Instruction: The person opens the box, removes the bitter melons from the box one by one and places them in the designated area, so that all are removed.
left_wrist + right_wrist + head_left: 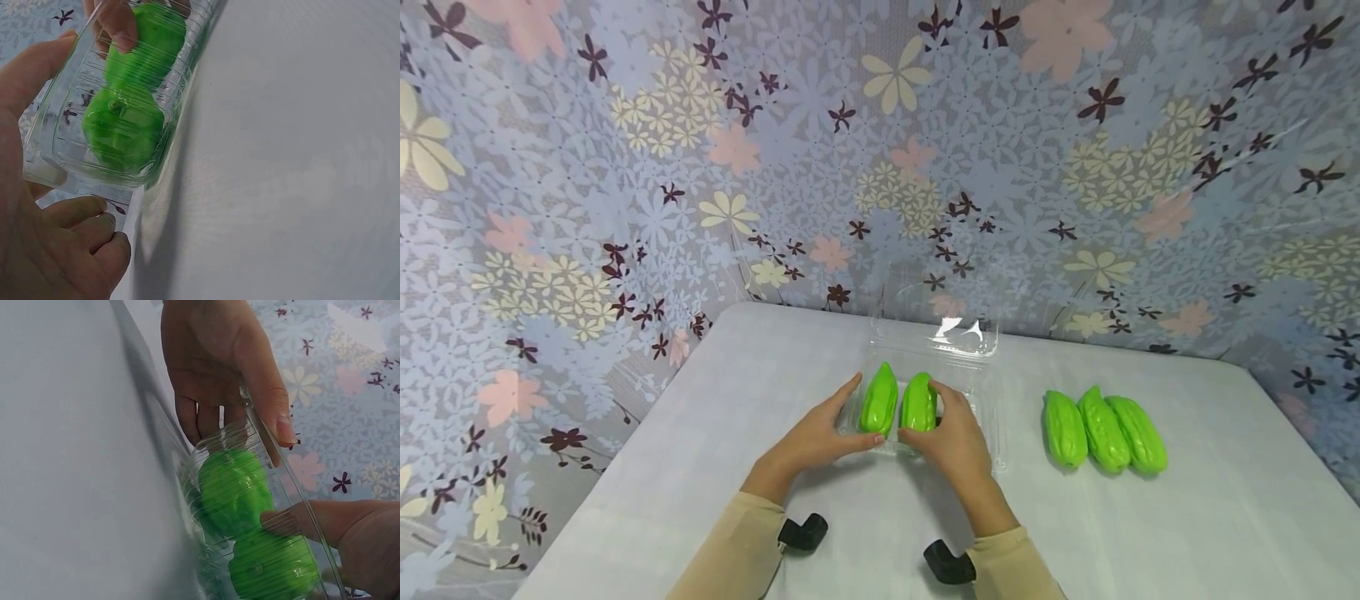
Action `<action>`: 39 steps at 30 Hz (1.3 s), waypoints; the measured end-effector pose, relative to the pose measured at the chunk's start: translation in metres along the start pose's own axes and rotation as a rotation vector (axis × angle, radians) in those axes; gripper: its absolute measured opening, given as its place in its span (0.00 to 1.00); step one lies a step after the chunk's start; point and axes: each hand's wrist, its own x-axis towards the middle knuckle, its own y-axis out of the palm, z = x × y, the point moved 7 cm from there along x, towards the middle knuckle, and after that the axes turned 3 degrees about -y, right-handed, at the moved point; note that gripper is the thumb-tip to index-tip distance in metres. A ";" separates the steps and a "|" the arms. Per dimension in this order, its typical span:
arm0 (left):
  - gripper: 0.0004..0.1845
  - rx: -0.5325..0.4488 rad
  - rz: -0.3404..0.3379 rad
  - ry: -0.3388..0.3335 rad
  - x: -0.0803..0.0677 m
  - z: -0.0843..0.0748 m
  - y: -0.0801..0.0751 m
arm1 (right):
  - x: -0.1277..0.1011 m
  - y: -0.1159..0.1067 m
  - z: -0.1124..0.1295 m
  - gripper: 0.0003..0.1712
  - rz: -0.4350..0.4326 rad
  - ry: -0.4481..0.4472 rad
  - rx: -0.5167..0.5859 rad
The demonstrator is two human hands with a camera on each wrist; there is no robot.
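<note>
A clear plastic clamshell container (992, 417) stands on the table with its lid (925, 333) raised at the back. Two glossy green ridged vegetables lie inside it side by side, the left one (879, 402) and the right one (917, 404). My left hand (816, 433) holds the container's front left corner, its thumb at the rim and fingers along the outside, as the left wrist view shows. Reaching inside, my right hand (953, 433) grips the right vegetable between thumb and fingers. The right wrist view shows my right thumb (281, 522) between both vegetables.
Three more green vegetables (1105, 432) lie close together on the white-covered table (850, 533), right of the container. A floral-patterned wall covering (820, 167) rises behind the table. Black camera mounts (951, 562) sit at both wrists.
</note>
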 end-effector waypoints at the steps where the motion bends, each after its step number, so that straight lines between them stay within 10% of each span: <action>1: 0.57 0.002 0.001 0.000 0.000 0.000 0.000 | 0.000 0.000 0.000 0.50 0.001 0.005 0.005; 39: 0.58 0.001 -0.002 0.005 0.000 0.000 0.000 | 0.002 -0.022 0.001 0.48 -0.005 0.014 0.175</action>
